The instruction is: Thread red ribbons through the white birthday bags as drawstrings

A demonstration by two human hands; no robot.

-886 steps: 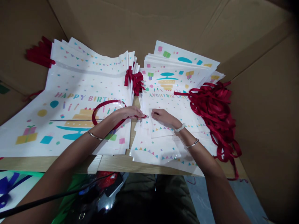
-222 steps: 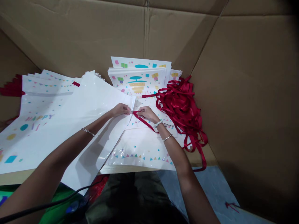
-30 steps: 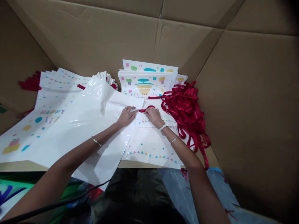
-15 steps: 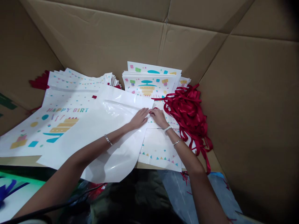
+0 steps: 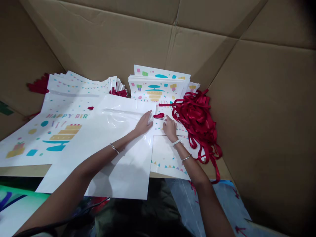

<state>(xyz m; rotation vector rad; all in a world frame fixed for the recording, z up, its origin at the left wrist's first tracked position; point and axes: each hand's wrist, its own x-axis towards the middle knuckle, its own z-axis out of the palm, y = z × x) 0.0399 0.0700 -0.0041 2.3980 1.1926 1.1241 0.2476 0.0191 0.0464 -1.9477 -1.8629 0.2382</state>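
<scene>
A blank white glossy sheet [image 5: 123, 158] lies in front of me, partly over a printed birthday sheet [image 5: 61, 115]. My left hand [image 5: 143, 124] rests flat on its right edge, fingers stretched and thumb apart. Just right of that edge is a short red ribbon loop [image 5: 159, 115] with a thin dark line under it. My right hand [image 5: 170, 128] is beside the loop, its index finger extended and other fingers loosely bent. It touches the printed sheets [image 5: 169, 154] beneath; I see no ribbon in its fingers.
A tangled heap of red ribbons [image 5: 197, 115] lies to the right. Printed sheets [image 5: 155, 89] lean at the back against cardboard walls [image 5: 118, 42]. Fanned sheets with red ribbon ends [image 5: 39, 85] stand at the left. A clear plastic bag [image 5: 187, 197] is below the table edge.
My right hand has drawn back slightly down and right from the sheet's edge, leaving the red loop visible. The white sheet has shifted left and its lower right corner now lies flatter.
</scene>
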